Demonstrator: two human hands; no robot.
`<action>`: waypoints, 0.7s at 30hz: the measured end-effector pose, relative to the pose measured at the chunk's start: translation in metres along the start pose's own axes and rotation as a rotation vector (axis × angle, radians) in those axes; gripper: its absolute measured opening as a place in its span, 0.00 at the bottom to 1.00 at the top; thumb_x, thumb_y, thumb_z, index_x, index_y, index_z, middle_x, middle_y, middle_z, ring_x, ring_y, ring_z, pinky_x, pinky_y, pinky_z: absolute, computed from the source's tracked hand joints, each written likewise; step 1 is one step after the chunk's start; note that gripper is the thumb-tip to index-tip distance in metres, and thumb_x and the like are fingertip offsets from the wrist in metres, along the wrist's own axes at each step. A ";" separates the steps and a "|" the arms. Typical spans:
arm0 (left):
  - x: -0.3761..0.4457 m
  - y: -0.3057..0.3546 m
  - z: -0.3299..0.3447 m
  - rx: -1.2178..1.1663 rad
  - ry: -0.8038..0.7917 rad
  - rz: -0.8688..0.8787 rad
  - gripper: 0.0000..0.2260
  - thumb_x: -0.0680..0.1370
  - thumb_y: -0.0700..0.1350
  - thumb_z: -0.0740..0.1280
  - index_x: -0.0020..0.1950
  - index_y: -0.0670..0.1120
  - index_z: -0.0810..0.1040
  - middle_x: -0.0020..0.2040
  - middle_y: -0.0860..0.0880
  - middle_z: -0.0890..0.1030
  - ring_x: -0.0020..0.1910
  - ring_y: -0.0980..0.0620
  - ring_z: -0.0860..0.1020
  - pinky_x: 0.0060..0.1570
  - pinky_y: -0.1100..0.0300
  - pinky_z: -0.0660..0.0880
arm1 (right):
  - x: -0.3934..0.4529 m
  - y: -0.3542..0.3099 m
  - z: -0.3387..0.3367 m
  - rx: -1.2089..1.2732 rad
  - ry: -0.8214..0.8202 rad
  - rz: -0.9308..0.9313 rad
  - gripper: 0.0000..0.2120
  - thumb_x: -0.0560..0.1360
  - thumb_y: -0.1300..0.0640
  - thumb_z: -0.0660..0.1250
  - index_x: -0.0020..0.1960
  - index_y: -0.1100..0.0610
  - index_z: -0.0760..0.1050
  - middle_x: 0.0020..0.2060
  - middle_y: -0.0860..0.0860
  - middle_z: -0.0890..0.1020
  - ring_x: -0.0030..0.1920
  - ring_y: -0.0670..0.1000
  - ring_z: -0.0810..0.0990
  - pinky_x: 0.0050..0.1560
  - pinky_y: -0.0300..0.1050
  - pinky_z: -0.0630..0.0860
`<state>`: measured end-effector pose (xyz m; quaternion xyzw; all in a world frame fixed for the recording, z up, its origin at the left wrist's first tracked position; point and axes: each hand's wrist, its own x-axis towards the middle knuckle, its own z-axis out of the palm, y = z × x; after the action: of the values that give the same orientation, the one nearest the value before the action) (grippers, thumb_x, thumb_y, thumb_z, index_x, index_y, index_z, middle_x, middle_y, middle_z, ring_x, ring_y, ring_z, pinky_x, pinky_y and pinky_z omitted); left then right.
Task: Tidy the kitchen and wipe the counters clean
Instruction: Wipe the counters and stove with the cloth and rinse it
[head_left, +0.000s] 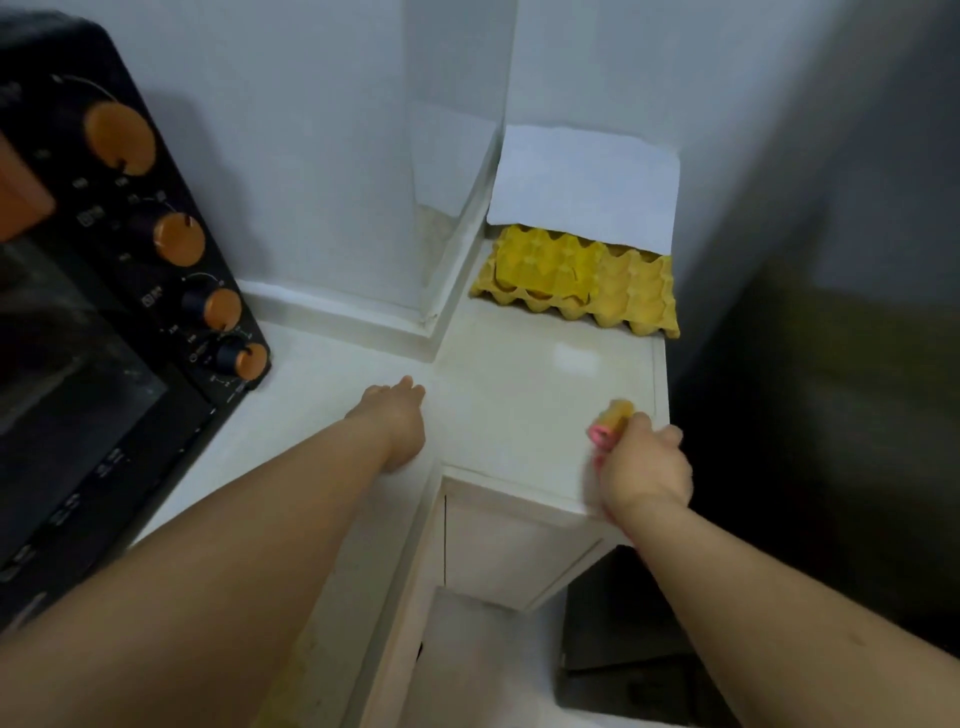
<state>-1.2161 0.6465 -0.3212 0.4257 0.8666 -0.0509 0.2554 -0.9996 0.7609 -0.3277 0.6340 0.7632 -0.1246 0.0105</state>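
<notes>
A cream counter (519, 384) runs around a white wall column (363, 182). My right hand (647, 467) grips a yellow and pink sponge (613, 421) near the counter's right edge; the sponge is blurred. My left hand (397, 421) rests flat on the counter, fingers pointing toward the column's base.
A black toaster oven (104, 312) with orange knobs fills the left side of the counter. A yellow egg tray (582, 283) lies at the back right, partly under a white sheet (582, 187). The counter drops off to a dark gap on the right. A cabinet front (498, 551) stands below.
</notes>
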 end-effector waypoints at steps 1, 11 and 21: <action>0.002 0.000 0.000 -0.021 0.009 -0.013 0.27 0.79 0.37 0.51 0.78 0.45 0.52 0.79 0.48 0.49 0.75 0.41 0.54 0.73 0.48 0.58 | 0.011 -0.015 0.002 0.025 0.002 -0.006 0.15 0.77 0.53 0.62 0.61 0.57 0.67 0.56 0.58 0.68 0.52 0.60 0.74 0.50 0.51 0.73; 0.025 0.010 -0.009 -0.247 0.130 -0.073 0.24 0.77 0.37 0.55 0.73 0.50 0.65 0.73 0.47 0.64 0.71 0.44 0.64 0.69 0.51 0.65 | 0.023 -0.046 0.019 0.138 -0.004 -0.326 0.16 0.76 0.47 0.63 0.60 0.53 0.74 0.55 0.55 0.70 0.50 0.59 0.77 0.51 0.47 0.74; 0.025 -0.004 -0.010 -0.197 0.149 0.012 0.29 0.78 0.33 0.52 0.77 0.53 0.57 0.78 0.56 0.53 0.76 0.50 0.52 0.74 0.54 0.56 | 0.115 -0.103 0.017 0.270 0.003 -0.112 0.19 0.78 0.53 0.62 0.66 0.58 0.68 0.64 0.58 0.69 0.61 0.60 0.72 0.59 0.47 0.70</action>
<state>-1.2353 0.6646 -0.3252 0.4061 0.8815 0.0680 0.2311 -1.1246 0.8516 -0.3459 0.5862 0.7737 -0.2256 -0.0832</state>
